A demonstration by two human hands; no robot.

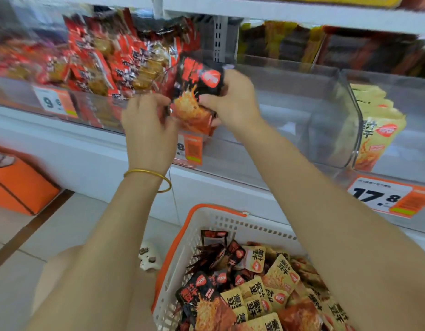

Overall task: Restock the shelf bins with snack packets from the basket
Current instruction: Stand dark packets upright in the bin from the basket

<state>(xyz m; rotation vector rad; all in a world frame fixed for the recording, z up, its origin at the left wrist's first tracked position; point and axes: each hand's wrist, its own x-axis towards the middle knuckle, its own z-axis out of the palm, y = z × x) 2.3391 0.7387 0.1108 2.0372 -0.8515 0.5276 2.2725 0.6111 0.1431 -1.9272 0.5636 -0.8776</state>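
A black and red snack packet [194, 91] is held up in front of the shelf, between both hands. My right hand [230, 101] grips its right side with curled fingers. My left hand [147, 123] pinches its lower left edge; a gold bangle circles that wrist. Behind the packet stands a clear shelf bin [302, 111] that looks almost bare inside. Low in the view, a white basket [182, 254] with an orange rim holds several black and yellow snack packets [266, 290].
The clear bin on the left [15, 91] is piled with red packets. A bin on the right [383, 96] holds yellow packets. Orange price tags [388, 197] hang on the shelf edge. An orange box [18, 187] stands on the floor at left.
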